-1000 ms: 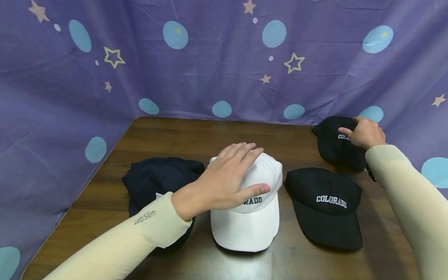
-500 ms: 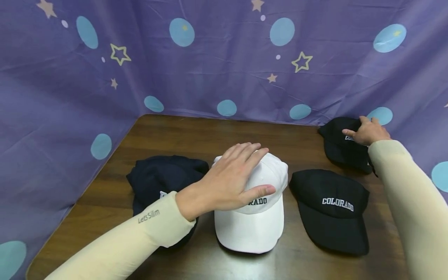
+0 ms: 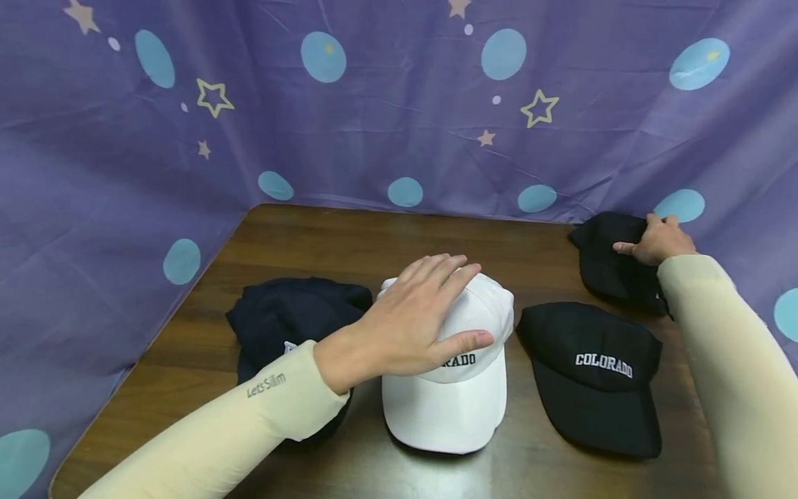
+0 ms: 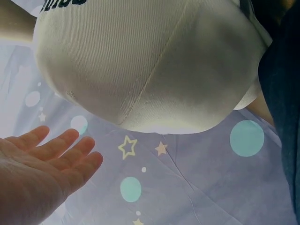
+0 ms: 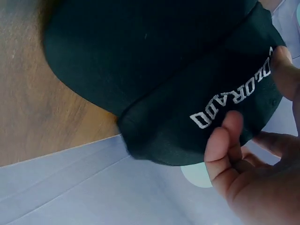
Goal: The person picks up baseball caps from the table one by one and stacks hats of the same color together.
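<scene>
A white baseball cap (image 3: 445,409) with dark lettering sits mid-table. My left hand (image 3: 405,319) is spread over its crown in the head view, fingers straight. In the left wrist view, the fingers (image 4: 70,150) show apart from the white crown. At the far right corner lies a black baseball cap (image 3: 605,260). My right hand (image 3: 662,241) grips its crown. In the right wrist view, the thumb (image 5: 286,75) lies on the cap's front by the white COLORADO lettering, and the other fingers curl at the crown's edge.
Another black COLORADO cap (image 3: 592,388) lies front right, brim toward me. A navy cap (image 3: 293,312) lies left, partly hidden by my left forearm. The wooden table (image 3: 349,235) meets a purple curtain (image 3: 386,118) behind and at the left.
The far black cap's crown has tipped, so its lettering no longer shows in the head view. My right hand has closed onto it. The view has shifted slightly; my left hand stays over the white cap.
</scene>
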`<state>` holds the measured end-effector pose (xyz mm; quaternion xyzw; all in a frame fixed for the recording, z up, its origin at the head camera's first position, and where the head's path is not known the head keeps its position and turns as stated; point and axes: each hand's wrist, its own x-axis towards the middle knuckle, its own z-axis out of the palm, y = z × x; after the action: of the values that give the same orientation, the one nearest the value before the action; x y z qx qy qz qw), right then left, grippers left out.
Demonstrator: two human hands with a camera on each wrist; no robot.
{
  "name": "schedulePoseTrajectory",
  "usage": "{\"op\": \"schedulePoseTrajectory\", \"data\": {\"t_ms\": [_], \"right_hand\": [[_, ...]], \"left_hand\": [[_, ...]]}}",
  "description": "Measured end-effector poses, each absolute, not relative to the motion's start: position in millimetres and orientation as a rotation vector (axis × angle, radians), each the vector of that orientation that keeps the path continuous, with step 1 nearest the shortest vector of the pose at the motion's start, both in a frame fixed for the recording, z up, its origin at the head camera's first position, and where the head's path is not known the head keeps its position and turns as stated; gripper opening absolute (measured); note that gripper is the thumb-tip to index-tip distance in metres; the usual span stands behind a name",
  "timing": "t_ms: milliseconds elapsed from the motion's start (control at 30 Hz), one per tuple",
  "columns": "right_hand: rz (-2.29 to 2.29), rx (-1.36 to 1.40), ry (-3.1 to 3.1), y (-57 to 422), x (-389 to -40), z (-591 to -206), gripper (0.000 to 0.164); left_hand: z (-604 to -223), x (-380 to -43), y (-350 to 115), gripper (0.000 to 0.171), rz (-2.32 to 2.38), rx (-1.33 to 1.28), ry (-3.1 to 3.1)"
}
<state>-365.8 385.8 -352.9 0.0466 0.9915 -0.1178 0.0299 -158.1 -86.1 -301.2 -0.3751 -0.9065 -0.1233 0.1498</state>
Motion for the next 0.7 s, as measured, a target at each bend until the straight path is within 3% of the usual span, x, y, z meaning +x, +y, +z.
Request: {"op": "schedulePoseTrajectory", "data": {"t_ms": [133,400,533,700], "right_hand": [[-0.358,0.166,3.092,387.5,-364.1,-351.7,0.107],[-0.428,0.2,3.231,390.1,-363.7,-356.1,0.062],[-0.469,0.182,3.294,388.7,-359.7,-355.8,0.052],[-0.544,0.124,3.322,388.6,-351.9,-346.7,0.052]], "left_hand": [[-301.3,-158.0,-85.3,0.084,-0.361,-1.084,-2.606],[-303.6,-154.8,-80.7,0.084,-0.406,-1.125,-2.602],[-305.3,-152.1,-78.8,0.085,-0.382,-1.129,-2.586],[-307.7,-148.6,-79.0,0.087,-0.342,-1.12,-2.576]]}}
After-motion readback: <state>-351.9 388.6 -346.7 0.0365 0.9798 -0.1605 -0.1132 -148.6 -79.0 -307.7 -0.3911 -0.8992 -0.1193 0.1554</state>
